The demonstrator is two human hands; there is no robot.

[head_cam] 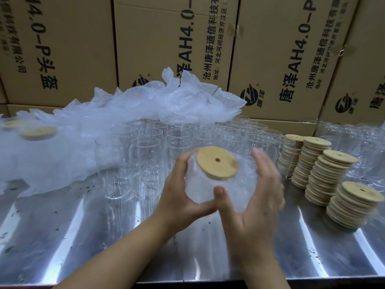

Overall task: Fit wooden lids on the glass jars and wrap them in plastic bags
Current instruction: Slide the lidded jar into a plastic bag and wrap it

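A glass jar (210,184) sheathed in a bubble-plastic bag is held tilted above the metal table (62,236). Its round wooden lid (216,162) with a small centre hole faces up toward me. My left hand (177,197) grips the jar's left side and bottom. My right hand (254,201) cups the right side, thumb pressed on the bag; its fingers are blurred. Several bare glass jars (145,155) stand in rows behind. Stacks of wooden lids (325,176) stand to the right.
A heap of plastic bags (166,101) lies over the jars at the back. Wrapped, lidded jars (37,142) sit at the left. Cardboard boxes (177,38) wall off the back. More glass jars (354,142) stand at the far right.
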